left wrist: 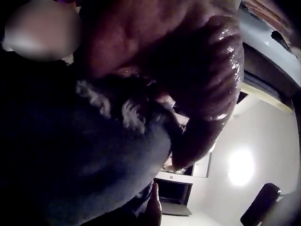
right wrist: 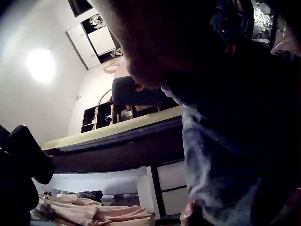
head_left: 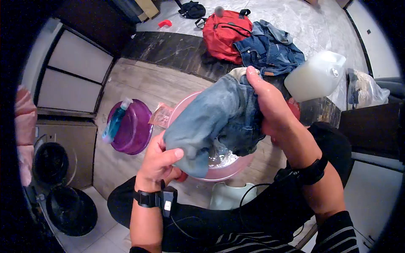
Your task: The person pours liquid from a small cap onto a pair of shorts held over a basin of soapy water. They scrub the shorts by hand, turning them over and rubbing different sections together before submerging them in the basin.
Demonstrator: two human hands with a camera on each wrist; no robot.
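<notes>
A faded blue denim garment (head_left: pixel 206 114) is held up by both hands over a pink basin (head_left: pixel 219 178) with shiny water inside. At its lower left end, my left hand (head_left: pixel 154 162) grips the cloth, thumb lying on top. My right hand (head_left: pixel 270 99) holds the upper right end near a pale waistband-like edge, thumb up along it. Wet skin glistens on the left hand (left wrist: pixel 207 70) in the left wrist view, close above the dark denim (left wrist: pixel 117 155). In the right wrist view the denim (right wrist: pixel 202 165) hangs down in folds. Much of the basin is hidden behind the garment.
Left of the pink basin sits a purple basin (head_left: pixel 141 135) with a bottle of blue-green liquid (head_left: pixel 116 120) in it. A red backpack (head_left: pixel 223 38), more denim (head_left: pixel 274 48) and a large whitish jug (head_left: pixel 316 76) stand ahead. A pale green stool (head_left: pixel 232 196) is close to my legs.
</notes>
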